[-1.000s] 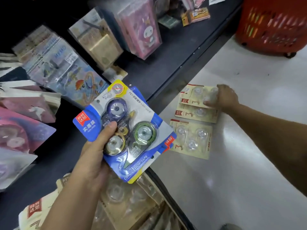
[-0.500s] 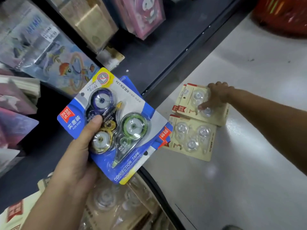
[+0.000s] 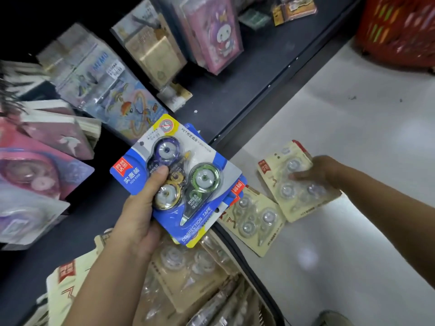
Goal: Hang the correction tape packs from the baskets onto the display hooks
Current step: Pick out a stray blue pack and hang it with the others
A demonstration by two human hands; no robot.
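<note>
Beside the shelf edge, right hand grips a beige pack.

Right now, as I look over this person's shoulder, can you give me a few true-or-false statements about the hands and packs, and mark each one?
1. The left hand grips a blue card pack of correction tapes. True.
2. That blue pack holds a single tape roller. False: three show, one purple, one gold and one green.
3. The right hand holds a beige card pack with clear blisters over the pale floor. True.
4. The red plastic basket stands at the lower left. False: it is at the top right.
5. A second beige pack lies on the floor beside the one being held. True.
</note>
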